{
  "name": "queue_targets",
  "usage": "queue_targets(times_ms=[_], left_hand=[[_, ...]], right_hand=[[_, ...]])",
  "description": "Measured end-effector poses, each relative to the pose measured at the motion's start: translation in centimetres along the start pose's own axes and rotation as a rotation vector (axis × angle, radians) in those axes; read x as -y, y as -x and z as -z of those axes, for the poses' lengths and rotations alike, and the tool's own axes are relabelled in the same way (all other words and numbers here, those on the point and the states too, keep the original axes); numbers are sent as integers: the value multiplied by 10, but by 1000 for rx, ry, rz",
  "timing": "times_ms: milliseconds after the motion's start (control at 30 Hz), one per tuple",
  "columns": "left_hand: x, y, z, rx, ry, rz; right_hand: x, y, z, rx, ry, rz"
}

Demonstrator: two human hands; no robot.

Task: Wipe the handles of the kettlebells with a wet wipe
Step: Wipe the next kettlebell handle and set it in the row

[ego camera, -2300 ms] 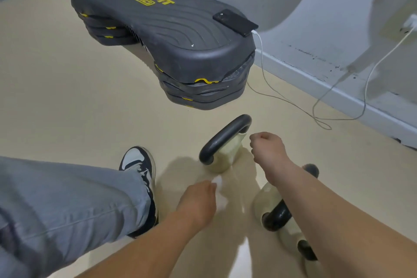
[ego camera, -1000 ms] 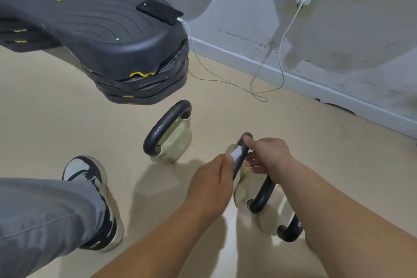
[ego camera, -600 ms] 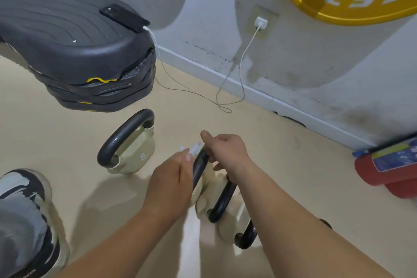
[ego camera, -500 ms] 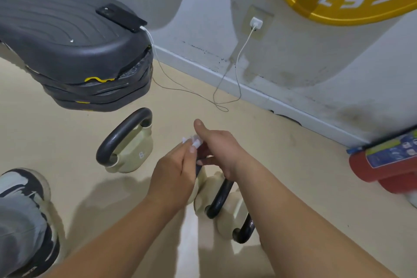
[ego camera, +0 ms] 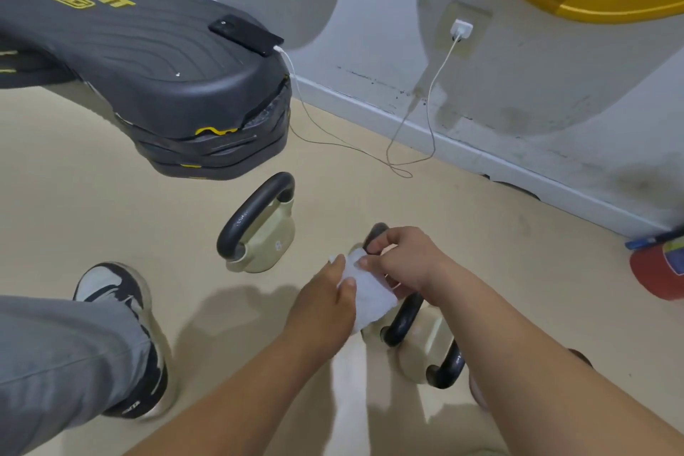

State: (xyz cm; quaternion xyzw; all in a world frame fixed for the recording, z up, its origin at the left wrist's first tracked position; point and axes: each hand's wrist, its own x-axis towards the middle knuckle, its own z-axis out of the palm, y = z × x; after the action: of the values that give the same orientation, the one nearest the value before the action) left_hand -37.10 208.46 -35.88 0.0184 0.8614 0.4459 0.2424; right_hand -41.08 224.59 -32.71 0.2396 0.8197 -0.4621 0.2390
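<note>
Several cream kettlebells with black handles stand on the beige floor. One kettlebell [ego camera: 261, 229] stands alone in the middle. A second kettlebell [ego camera: 375, 233] is mostly hidden behind my hands, a third kettlebell [ego camera: 405, 318] shows its black handle below my right wrist, and another kettlebell [ego camera: 446, 366] lies under my right forearm. A white wet wipe [ego camera: 368, 294] is stretched flat between my hands, above the second kettlebell's handle. My left hand [ego camera: 325, 302] pinches its left edge. My right hand [ego camera: 401, 261] pinches its top edge.
A black stacked step platform [ego camera: 148, 74] fills the upper left, with a phone [ego camera: 244, 34] on it and a white charging cable [ego camera: 370, 155] running to a wall plug [ego camera: 460, 29]. My shoe [ego camera: 122, 315] and grey trouser leg are at left. A red cylinder [ego camera: 659, 270] lies at right.
The bunched wipe held at the handle's top has been pulled open into a flat sheet between both hands. The view has swung back left and down.
</note>
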Motion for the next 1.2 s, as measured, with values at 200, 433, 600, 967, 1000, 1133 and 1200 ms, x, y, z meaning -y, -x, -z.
queue_targets(times_ms=[200, 433, 600, 967, 1000, 1133, 1200], left_hand=[[20, -10, -26, -68, -158, 88], [11, -22, -54, -225, -183, 14], [-7, -56, -46, -156, -345, 9], [9, -55, -54, -163, -357, -78], [18, -39, -59, -199, -312, -106], [29, -30, -63, -210, -255, -83], [17, -43, -57, -183, -174, -7]], right_hand=[[-12, -31, 7, -355, -154, 1], [-18, -58, 9, -211, -221, 11], [-15, -77, 26, -104, -149, -36], [-7, -76, 26, -112, -157, -94], [-5, -76, 25, -119, -159, -91], [-4, -77, 13, -115, -191, -73], [-4, -78, 10, -119, -205, -70]])
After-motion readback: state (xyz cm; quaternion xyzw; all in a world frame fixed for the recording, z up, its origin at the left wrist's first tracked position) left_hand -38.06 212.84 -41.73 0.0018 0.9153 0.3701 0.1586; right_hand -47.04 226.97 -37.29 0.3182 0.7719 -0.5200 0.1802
